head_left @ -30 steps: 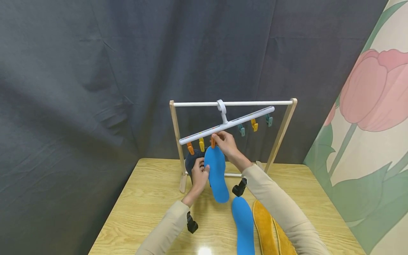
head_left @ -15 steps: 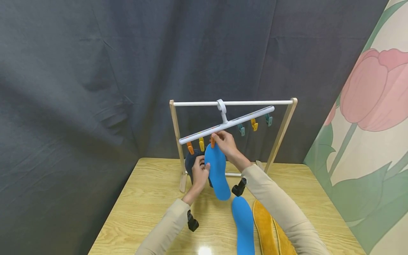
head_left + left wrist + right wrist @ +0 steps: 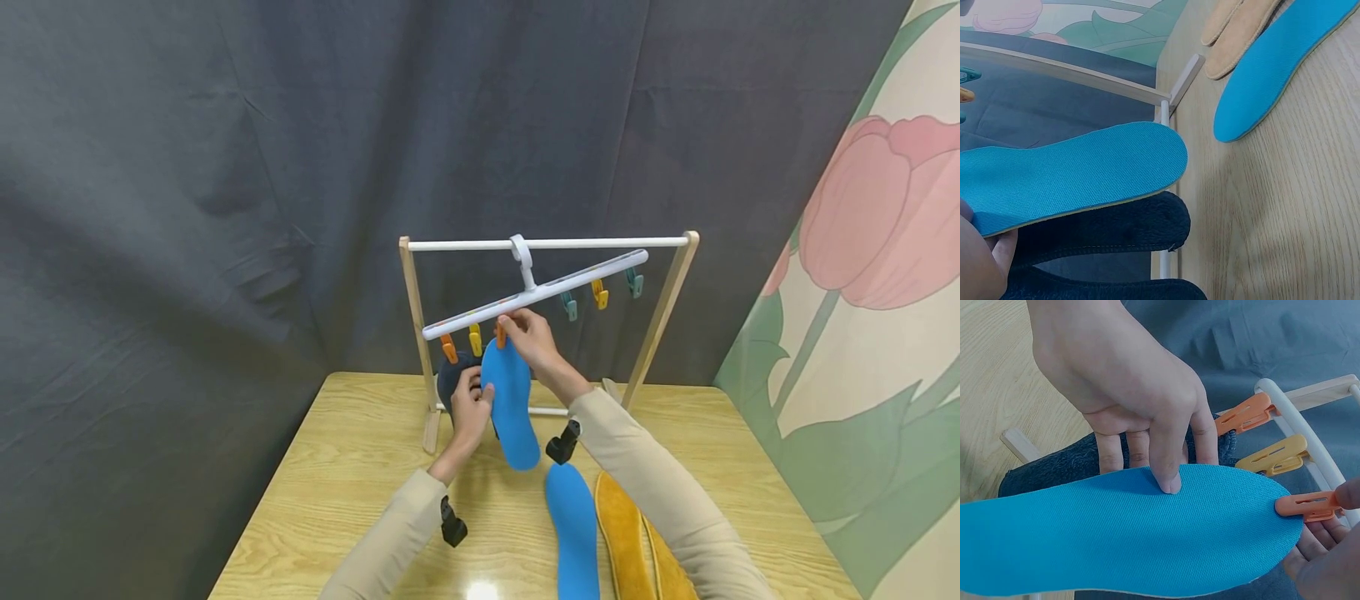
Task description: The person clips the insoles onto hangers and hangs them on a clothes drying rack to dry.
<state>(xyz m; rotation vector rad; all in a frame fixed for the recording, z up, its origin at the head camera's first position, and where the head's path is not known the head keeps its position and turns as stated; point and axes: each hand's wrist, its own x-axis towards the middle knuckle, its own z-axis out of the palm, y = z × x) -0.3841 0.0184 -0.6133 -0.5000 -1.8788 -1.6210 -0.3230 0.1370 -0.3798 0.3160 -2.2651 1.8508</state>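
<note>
A blue insole [image 3: 512,412] hangs upright below the left half of a white hanger [image 3: 573,282]. My left hand [image 3: 471,410] pinches its left edge, thumb on the front face and the other fingers behind. At the top my right hand [image 3: 532,340] pinches an orange clothespin [image 3: 1310,505], whose tip overlaps the insole's rounded end in the right wrist view. Behind the blue insole hang dark fuzzy insoles [image 3: 1110,228], near another orange clothespin [image 3: 1244,414] and a yellow clothespin [image 3: 1279,455].
A wood-and-white rack [image 3: 663,312] carries the tilted hanger. Teal clips [image 3: 634,283] and a yellow clip [image 3: 600,294] hang at its right. A second blue insole [image 3: 573,529] and tan insoles [image 3: 624,533] lie on the wooden table [image 3: 315,500], partly under the right sleeve.
The blue insole has risen slightly against the orange clothespin, and its lower end has swung a little right, then back. Both hands keep their grip.
</note>
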